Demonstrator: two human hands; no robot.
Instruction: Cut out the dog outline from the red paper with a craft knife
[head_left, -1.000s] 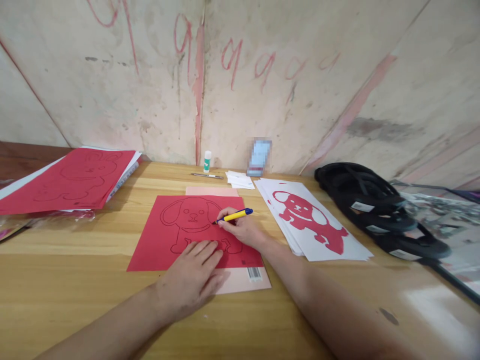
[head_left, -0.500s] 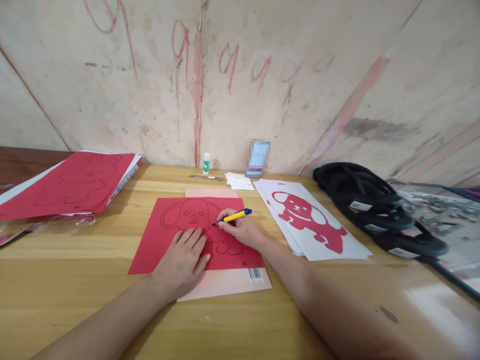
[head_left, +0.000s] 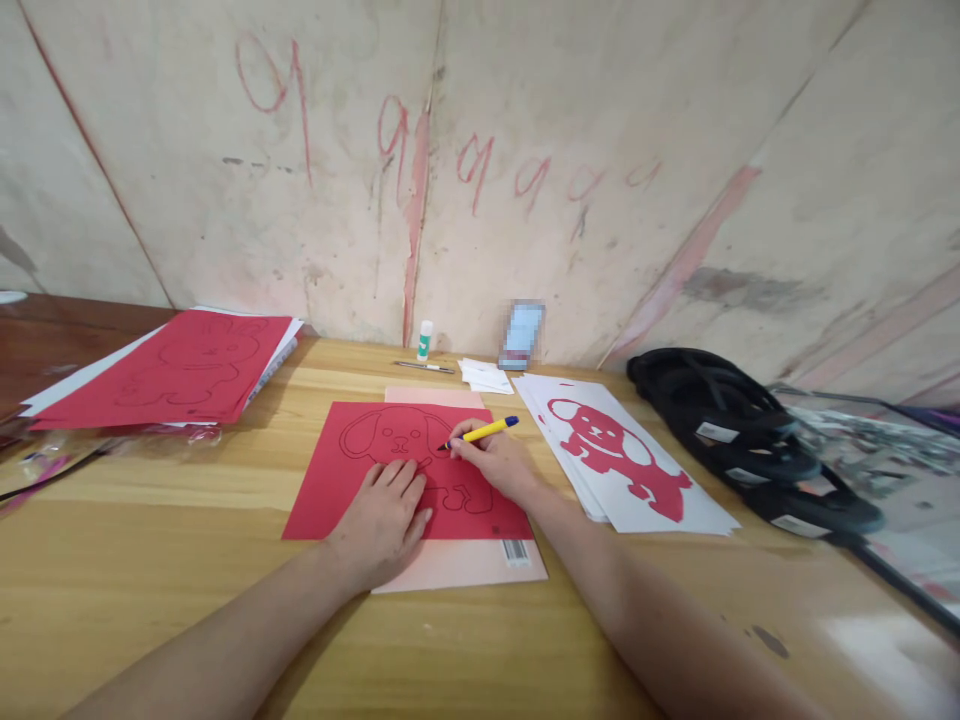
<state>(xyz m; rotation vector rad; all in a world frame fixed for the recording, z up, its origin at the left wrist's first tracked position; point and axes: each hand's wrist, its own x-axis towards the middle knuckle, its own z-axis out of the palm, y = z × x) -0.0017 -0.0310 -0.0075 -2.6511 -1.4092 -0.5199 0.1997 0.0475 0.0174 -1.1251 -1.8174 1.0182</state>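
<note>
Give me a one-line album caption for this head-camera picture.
Left hand flat on red paper, right hand working a yellow pen along the dog outline.

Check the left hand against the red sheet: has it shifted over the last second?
Yes. The left hand slid left across the red sheet, off the pink mat's barcode side. It lies flat there; the right hand holds the yellow pen.
</note>
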